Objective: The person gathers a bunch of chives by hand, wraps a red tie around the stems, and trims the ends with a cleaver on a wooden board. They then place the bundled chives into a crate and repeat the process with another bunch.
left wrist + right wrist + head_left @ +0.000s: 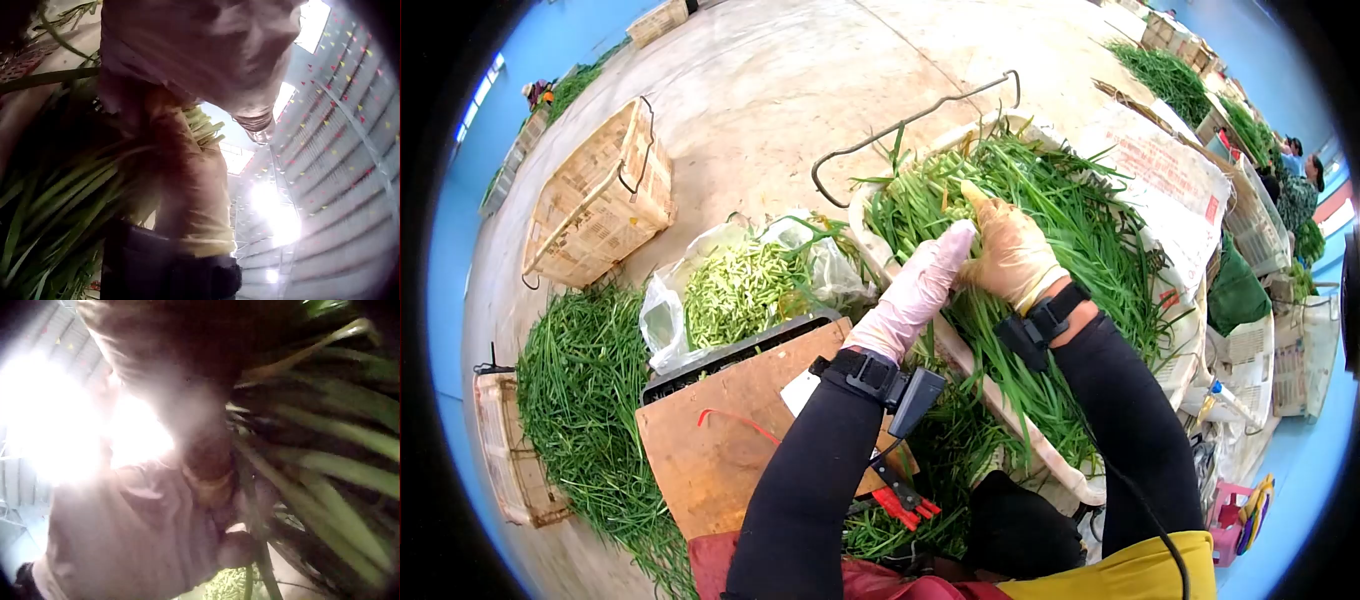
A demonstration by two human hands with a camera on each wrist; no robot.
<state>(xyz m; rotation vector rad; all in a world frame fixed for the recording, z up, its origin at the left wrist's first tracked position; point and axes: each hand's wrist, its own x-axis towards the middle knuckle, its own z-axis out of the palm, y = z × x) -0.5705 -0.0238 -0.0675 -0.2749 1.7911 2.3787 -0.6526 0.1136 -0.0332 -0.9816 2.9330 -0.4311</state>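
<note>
Both hands gathering green stalks in the crate.

Near: wooden board (730,440) w/ red scissors (905,505) by the lap. L hand (915,290) lies flat, fingers straight, against the green stalks (1040,230); R hand (1010,250) curls round a bunch. Best to square stalk ends & keep grip snug. Crate rim (860,215) & wire handle (900,125) crowd the lift; bag of cut tips (740,290) left, open floor (800,70) beyond.
</note>
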